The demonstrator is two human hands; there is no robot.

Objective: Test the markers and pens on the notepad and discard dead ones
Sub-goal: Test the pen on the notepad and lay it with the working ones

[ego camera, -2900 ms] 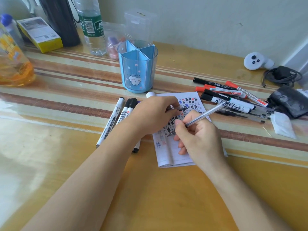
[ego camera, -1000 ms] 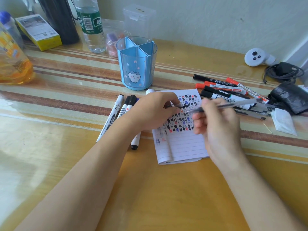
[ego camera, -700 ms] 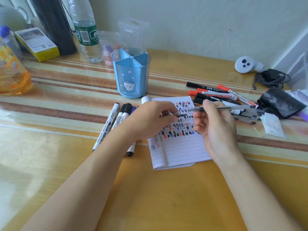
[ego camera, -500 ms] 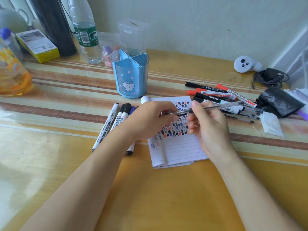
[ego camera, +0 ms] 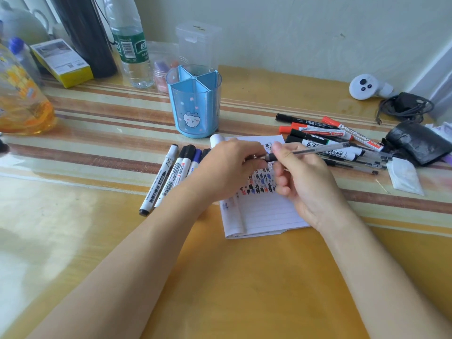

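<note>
A lined notepad (ego camera: 264, 214) lies in the middle of the table, its upper half covered with black, blue and red test marks. Above it my right hand (ego camera: 305, 182) pinches a thin clear gel pen (ego camera: 318, 150), held nearly level with its tip pointing left. My left hand (ego camera: 227, 167) pinches the pen's dark cap (ego camera: 266, 157) right at that tip. Several markers (ego camera: 171, 174) lie side by side left of the notepad. A heap of red and black markers and thin pens (ego camera: 325, 135) lies to its right.
A blue divided pen holder (ego camera: 193, 104) stands behind the notepad. At the back left are a water bottle (ego camera: 129, 42), a yellow box (ego camera: 61, 62) and an orange-liquid bottle (ego camera: 22, 99). At the right lie a black pouch (ego camera: 415, 140), a coiled cable (ego camera: 403, 106) and a white controller (ego camera: 364, 86).
My right hand has lifted the gel pen off the notepad, turned it level and brought its tip to the cap in my left hand. The view has tilted a little.
</note>
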